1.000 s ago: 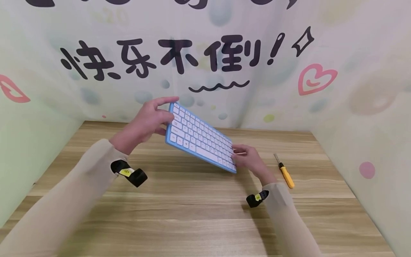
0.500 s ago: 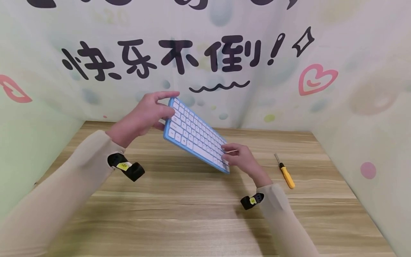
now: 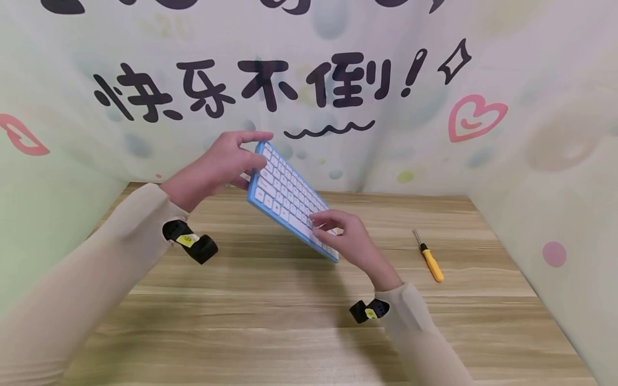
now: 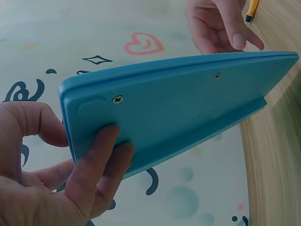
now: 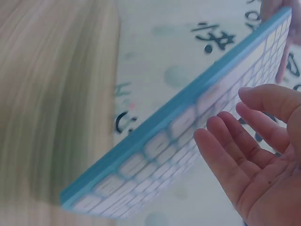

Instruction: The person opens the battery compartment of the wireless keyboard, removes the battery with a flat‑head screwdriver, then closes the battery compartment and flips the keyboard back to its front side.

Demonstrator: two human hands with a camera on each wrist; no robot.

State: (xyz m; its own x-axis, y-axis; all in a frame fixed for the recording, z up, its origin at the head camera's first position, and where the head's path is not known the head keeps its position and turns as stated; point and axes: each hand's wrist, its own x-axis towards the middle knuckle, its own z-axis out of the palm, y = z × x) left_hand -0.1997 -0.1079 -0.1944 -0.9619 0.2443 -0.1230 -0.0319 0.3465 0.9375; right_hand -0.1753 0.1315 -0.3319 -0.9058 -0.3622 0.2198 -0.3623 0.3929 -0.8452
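Observation:
A blue keyboard (image 3: pixel 296 206) with white keys is held up tilted, its left end higher than its right. My left hand (image 3: pixel 224 163) grips that left end, thumb on the key side and fingers behind. The left wrist view shows its blue back (image 4: pixel 164 108) with cross-head screws (image 4: pixel 117 99) and a raised ridge along one long edge. My right hand (image 3: pixel 350 236) hovers at the key face near the lower right, covering some keys in the head view. Its fingers (image 5: pixel 235 150) are loosely bent, close to the keys and gripping nothing.
A screwdriver (image 3: pixel 431 262) with a yellow and black handle lies on the wooden table (image 3: pixel 232 321) to the right of my right hand. Behind the table hangs a printed cloth backdrop (image 3: pixel 410 155) with black lettering; pale walls stand on both sides.
My right hand has moved left from the keyboard's right end to over the keys. The left hand has risen slightly, tilting the keyboard more steeply.

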